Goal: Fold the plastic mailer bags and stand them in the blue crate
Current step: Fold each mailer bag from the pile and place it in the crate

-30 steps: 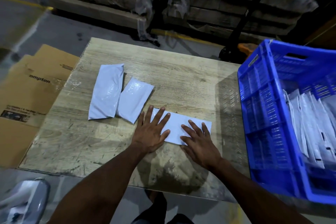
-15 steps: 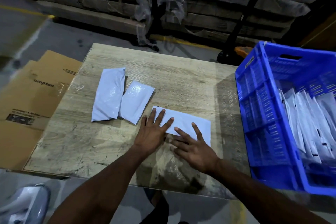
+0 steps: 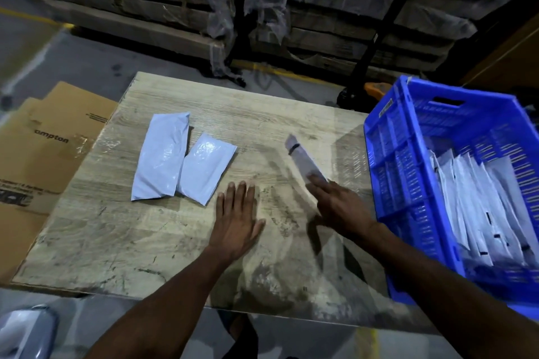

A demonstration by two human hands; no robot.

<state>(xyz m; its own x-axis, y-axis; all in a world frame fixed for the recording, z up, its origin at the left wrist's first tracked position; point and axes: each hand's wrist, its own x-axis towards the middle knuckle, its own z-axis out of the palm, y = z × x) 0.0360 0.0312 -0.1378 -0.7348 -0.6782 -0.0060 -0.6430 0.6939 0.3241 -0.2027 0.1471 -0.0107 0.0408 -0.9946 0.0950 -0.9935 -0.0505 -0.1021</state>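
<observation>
Item: folded mailer, blurred, raised off the table, held at its near end by my right hand; grip detail unclear. Blue crate just right of that hand, holding standing mailers. Left hand flat, fingers straight. Two mailers beyond it.

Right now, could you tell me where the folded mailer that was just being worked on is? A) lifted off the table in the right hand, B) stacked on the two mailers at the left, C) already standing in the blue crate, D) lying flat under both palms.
A: the right hand holds the blurred folded mailer raised above the table, beside the blue crate, while the left hand lies flat on the wood.
</observation>
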